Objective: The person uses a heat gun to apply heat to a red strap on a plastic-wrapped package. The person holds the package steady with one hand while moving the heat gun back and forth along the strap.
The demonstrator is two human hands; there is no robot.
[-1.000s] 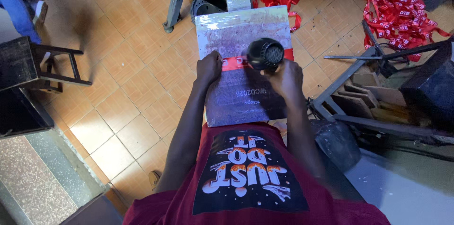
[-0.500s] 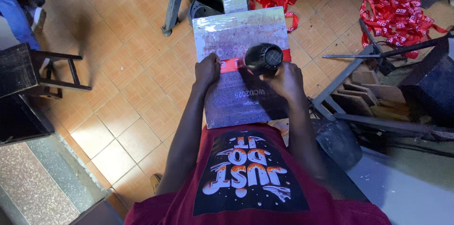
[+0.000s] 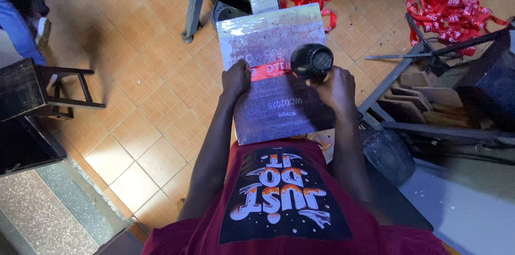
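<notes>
The right hand (image 3: 337, 84) grips a black hair dryer (image 3: 311, 61) while the left hand (image 3: 236, 76) presses a red ribbon (image 3: 271, 70) flat on the board (image 3: 268, 35).

- We have a single view, from a camera worn on the person's head, so no second view overlaps it.
- We look steeply down the person's own chest and along both forearms, which reach away from us toward the top of the frame.
- The left hand (image 3: 236, 75) and right hand (image 3: 337, 84) sit near the centre, close to us, on a narrow grey table (image 3: 273, 38).
- Around the table we see a wide stretch of tiled floor (image 3: 145, 110), much farther below.
- At the frame's left edge is a dark wooden stool (image 3: 32, 89); at the top right, a heap of red ribbons (image 3: 445, 3).
</notes>
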